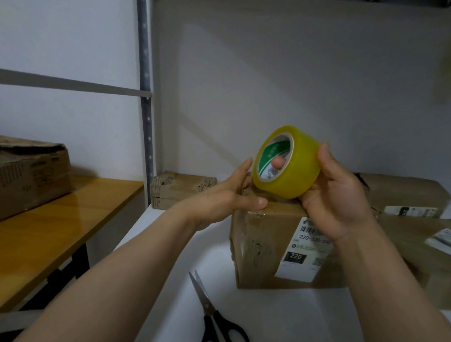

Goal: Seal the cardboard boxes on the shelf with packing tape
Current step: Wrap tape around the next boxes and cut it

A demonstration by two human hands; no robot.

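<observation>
My right hand holds a roll of yellowish packing tape above a cardboard box with a white shipping label. One finger pokes through the roll's core, the others wrap its outer side. With fingers straight, my left hand rests on the box's top front edge, its fingertips at the roll's left rim. The box stands on the white shelf.
Black-handled scissors lie on the shelf in front of the box. More cardboard boxes sit behind at left, at right and at lower right. A wooden table at left carries another box. A metal upright stands between.
</observation>
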